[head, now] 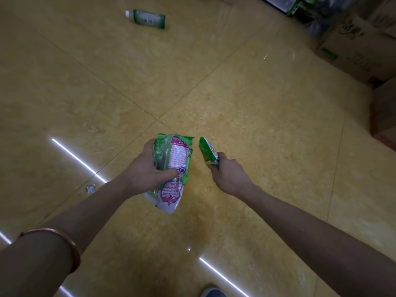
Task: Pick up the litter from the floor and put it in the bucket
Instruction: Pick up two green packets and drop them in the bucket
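Collecting step, by my judgement: a small scrap [90, 188] near left and a bottle [147, 18] far left lie unpicked on the floor [257, 103]. Left hand [145, 168] grips a large green-and-white wrapper [177, 159]; right hand [229, 174] clutches a smaller green wrapper [206, 150], both off the floor. Next move calls for the bucket, out of view; cardboard boxes [353, 50] far right, contents unseen.

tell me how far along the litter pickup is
Done: nothing visibly binned; the bucket is out of view. In hand: the left hand grips a large green and white wrapper, the right hand a smaller green packet. Left: a green-labelled bottle lies on the floor far ahead and a small crumpled scrap lies left of the left hand; both held pieces also need binning.
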`<move>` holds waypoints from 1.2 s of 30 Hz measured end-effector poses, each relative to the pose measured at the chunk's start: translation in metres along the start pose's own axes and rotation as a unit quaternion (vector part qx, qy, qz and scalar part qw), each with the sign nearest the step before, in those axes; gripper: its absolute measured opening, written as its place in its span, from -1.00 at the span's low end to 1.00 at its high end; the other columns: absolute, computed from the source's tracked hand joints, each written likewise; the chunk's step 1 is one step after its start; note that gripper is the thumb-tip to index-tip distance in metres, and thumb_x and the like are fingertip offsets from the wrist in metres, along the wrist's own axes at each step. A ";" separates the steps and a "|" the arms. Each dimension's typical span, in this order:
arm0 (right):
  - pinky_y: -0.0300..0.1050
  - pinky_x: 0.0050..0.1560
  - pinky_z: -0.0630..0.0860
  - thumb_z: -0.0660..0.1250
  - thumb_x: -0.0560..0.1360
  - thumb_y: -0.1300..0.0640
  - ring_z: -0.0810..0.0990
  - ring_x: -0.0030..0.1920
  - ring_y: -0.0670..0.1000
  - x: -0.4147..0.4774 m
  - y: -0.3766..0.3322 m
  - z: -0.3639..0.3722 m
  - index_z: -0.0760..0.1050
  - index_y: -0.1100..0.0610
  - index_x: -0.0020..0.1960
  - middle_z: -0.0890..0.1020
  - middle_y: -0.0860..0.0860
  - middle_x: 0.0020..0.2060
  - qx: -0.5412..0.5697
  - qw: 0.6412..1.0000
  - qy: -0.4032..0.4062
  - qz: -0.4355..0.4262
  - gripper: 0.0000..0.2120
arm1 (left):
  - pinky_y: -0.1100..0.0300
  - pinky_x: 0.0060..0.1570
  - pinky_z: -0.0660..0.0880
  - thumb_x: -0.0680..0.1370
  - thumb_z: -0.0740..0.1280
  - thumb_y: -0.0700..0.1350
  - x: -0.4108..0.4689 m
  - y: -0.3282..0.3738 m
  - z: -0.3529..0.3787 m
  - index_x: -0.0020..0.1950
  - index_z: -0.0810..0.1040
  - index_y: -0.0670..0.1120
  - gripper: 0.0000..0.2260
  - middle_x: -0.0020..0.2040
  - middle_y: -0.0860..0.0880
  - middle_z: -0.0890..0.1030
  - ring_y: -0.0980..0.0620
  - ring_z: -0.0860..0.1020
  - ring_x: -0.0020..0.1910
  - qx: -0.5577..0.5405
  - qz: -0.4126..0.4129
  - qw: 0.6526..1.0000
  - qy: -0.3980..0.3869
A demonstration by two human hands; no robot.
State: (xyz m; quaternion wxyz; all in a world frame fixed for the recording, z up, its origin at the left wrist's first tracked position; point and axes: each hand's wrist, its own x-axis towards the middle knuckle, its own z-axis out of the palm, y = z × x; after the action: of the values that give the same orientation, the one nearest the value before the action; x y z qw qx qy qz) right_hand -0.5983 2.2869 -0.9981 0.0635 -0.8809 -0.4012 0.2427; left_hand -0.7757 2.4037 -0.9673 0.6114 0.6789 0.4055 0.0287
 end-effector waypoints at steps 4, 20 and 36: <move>-0.08 -0.21 0.33 0.09 0.62 0.07 0.47 -0.19 0.15 -0.042 -0.047 -0.049 0.29 0.16 0.31 0.60 0.18 -0.02 0.026 0.999 0.000 -0.042 -0.69 | 0.41 -0.35 0.44 0.45 0.43 -0.18 -0.043 0.027 -0.027 0.51 0.00 -0.01 -0.21 -0.12 0.20 0.49 0.33 0.56 -0.29 -0.043 -0.018 0.999 0.026; -0.05 -0.24 0.46 0.16 0.59 0.04 0.59 -0.26 0.14 -0.242 -0.306 -0.307 0.34 0.09 0.28 0.56 0.01 -0.31 0.049 0.965 -0.101 -0.237 -0.71 | 0.39 -0.26 0.51 0.46 0.43 -0.17 -0.378 0.225 -0.209 0.50 0.01 0.00 -0.23 0.01 0.17 0.53 0.38 0.59 -0.26 -0.188 -0.068 0.950 0.239; -0.07 -0.26 0.46 0.18 0.59 0.07 0.60 -0.29 0.05 -0.497 -0.569 -0.251 0.30 0.02 0.37 0.55 -0.08 -0.36 -0.048 0.808 -0.309 -0.500 -0.65 | 0.39 -0.29 0.51 0.48 0.41 -0.16 -0.777 0.152 -0.249 0.50 0.03 0.11 -0.25 -0.01 0.24 0.51 0.36 0.60 -0.22 -0.309 -0.169 0.737 0.577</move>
State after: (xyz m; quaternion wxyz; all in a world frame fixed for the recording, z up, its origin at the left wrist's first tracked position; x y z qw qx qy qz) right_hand -1.1416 2.3222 -0.4165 0.0067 -0.4389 -0.7956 0.4175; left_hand -1.3503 2.1617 -0.4198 0.4312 0.2261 0.7577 0.4346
